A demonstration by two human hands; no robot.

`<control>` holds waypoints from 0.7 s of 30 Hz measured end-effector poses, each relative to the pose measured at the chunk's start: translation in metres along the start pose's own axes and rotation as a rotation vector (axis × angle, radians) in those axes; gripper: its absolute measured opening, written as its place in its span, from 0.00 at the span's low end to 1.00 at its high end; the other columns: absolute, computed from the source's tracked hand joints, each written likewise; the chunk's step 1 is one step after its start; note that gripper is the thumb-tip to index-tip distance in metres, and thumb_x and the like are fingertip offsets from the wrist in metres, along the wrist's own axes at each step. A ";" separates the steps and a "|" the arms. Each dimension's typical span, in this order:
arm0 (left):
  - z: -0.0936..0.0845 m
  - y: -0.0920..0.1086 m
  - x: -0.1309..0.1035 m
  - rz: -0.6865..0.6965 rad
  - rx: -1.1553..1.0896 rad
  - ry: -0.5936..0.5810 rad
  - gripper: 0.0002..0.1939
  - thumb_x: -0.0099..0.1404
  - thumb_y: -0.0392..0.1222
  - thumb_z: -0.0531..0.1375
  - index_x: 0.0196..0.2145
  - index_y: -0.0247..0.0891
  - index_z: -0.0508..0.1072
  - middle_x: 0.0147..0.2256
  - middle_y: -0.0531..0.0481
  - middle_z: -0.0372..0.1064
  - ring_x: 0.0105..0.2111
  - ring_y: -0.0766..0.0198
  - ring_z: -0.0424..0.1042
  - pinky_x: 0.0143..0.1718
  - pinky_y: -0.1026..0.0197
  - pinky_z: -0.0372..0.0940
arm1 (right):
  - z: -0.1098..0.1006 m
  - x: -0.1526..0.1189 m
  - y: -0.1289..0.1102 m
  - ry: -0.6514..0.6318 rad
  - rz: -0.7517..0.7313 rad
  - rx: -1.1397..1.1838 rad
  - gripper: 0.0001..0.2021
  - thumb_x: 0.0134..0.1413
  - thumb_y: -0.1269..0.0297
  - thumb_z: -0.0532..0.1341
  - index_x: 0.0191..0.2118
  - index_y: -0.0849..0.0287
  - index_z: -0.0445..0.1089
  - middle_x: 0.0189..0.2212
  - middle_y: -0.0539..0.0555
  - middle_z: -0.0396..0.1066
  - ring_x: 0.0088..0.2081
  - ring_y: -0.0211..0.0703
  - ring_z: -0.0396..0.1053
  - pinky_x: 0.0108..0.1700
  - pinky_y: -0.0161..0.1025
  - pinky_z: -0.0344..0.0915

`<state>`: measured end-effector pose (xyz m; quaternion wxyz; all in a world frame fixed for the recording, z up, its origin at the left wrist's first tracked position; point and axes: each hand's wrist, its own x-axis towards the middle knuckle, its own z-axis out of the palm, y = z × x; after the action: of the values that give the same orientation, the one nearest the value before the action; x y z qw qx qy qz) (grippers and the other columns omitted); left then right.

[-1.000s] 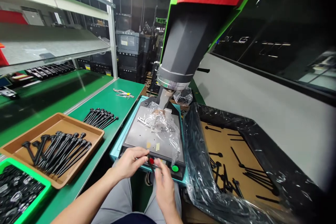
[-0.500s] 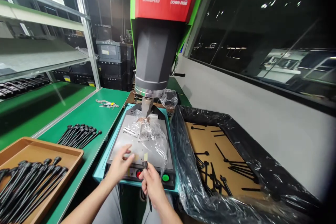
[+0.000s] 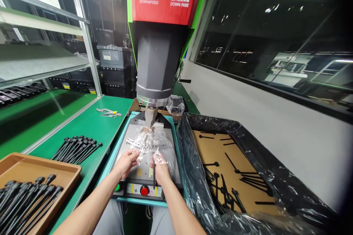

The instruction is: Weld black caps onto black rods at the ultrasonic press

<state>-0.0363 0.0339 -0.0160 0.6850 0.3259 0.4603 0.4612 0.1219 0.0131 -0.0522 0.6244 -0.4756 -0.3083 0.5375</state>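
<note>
My right hand point(image 3: 161, 170) is closed around a black round-headed rod point(image 3: 154, 178), whose thin end points down toward me. Its fingertips reach to the clear plastic film point(image 3: 165, 147) draped over the machine's metal plate point(image 3: 124, 143), and the rod's head is hidden there. My left hand point(image 3: 127, 163) pinches at the film's near left edge, its fingertips close together. Under the film sits a small fixture, blurred by glare. Directly above it stands the grey tapered tool head point(image 3: 150, 115) of the press point(image 3: 156, 55).
A brown tray point(image 3: 70, 170) of similar black rods point(image 3: 30, 200) stands at left, with another pile point(image 3: 78, 148) behind it. On the right, a plastic-lined box point(image 3: 190, 180) holds more rods on cardboard. A red button point(image 3: 144, 190) and green button point(image 3: 118, 187) face me. Hand tools point(image 3: 109, 112) lie farther back.
Both hands have moved forward to the film. My right hand has carried the black rod up to the fixture, and my left fingers have closed at the film. The view has shifted slightly.
</note>
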 end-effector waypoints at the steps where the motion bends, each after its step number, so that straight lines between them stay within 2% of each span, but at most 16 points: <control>1: 0.001 0.002 -0.003 0.000 -0.016 -0.011 0.18 0.47 0.46 0.71 0.32 0.37 0.70 0.24 0.55 0.70 0.25 0.68 0.73 0.30 0.66 0.66 | 0.002 0.005 -0.003 0.010 -0.084 -0.057 0.20 0.45 0.54 0.64 0.44 0.59 0.70 0.25 0.47 0.70 0.24 0.37 0.66 0.28 0.33 0.63; 4: 0.004 0.007 -0.008 -0.001 -0.048 -0.034 0.17 0.47 0.44 0.71 0.31 0.36 0.70 0.23 0.55 0.70 0.23 0.68 0.72 0.29 0.66 0.66 | 0.006 0.020 -0.012 -0.001 -0.322 -0.239 0.16 0.44 0.60 0.64 0.41 0.58 0.74 0.37 0.53 0.74 0.40 0.44 0.70 0.45 0.38 0.64; 6: 0.006 0.011 -0.010 0.003 -0.059 -0.046 0.17 0.47 0.44 0.71 0.30 0.36 0.70 0.23 0.55 0.69 0.23 0.69 0.71 0.29 0.66 0.65 | 0.012 0.030 -0.018 -0.003 -0.416 -0.290 0.16 0.44 0.62 0.64 0.42 0.59 0.75 0.41 0.55 0.74 0.44 0.46 0.69 0.50 0.40 0.62; 12: 0.011 0.019 -0.011 0.045 -0.068 -0.104 0.16 0.50 0.46 0.70 0.30 0.35 0.71 0.24 0.55 0.69 0.23 0.70 0.70 0.29 0.67 0.64 | 0.032 0.052 -0.039 0.033 -0.499 -0.398 0.18 0.45 0.65 0.61 0.45 0.57 0.73 0.42 0.55 0.73 0.45 0.46 0.68 0.52 0.42 0.60; 16: 0.012 0.021 -0.009 0.061 -0.067 -0.123 0.16 0.50 0.46 0.69 0.29 0.36 0.70 0.23 0.56 0.68 0.23 0.70 0.68 0.30 0.66 0.63 | 0.039 0.060 -0.054 0.040 -0.591 -0.467 0.15 0.45 0.65 0.61 0.42 0.56 0.74 0.41 0.55 0.72 0.45 0.46 0.67 0.52 0.43 0.60; 21: 0.013 0.024 -0.006 0.066 -0.063 -0.127 0.16 0.50 0.47 0.69 0.29 0.36 0.69 0.23 0.56 0.68 0.25 0.68 0.70 0.31 0.66 0.62 | 0.047 0.075 -0.064 0.071 -0.531 -0.466 0.13 0.38 0.61 0.65 0.35 0.58 0.75 0.39 0.55 0.70 0.42 0.47 0.67 0.50 0.42 0.61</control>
<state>-0.0329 0.0370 0.0115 0.7071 0.3475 0.3903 0.4763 0.1211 0.1001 0.0141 0.6277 -0.5267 -0.5136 0.2546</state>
